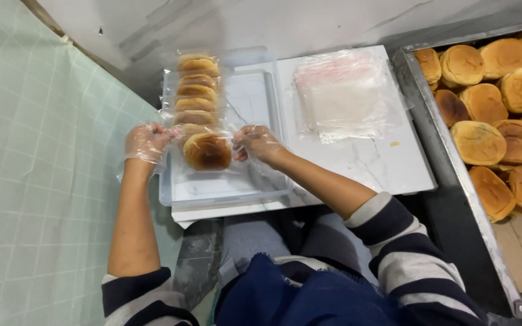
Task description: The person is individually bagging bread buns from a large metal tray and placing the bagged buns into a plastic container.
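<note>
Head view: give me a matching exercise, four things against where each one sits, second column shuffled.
Things:
1. bagged bun
2. stack of empty clear bags
3. loose buns
4. row of wrapped buns

Places:
A. in the metal tray at the far right
B. between the left hand and right hand
C. at the far end of the clear plastic tray
D. on the white board, right of the clear plastic tray

Pairs: 1-B, 2-D, 3-A, 4-C
</note>
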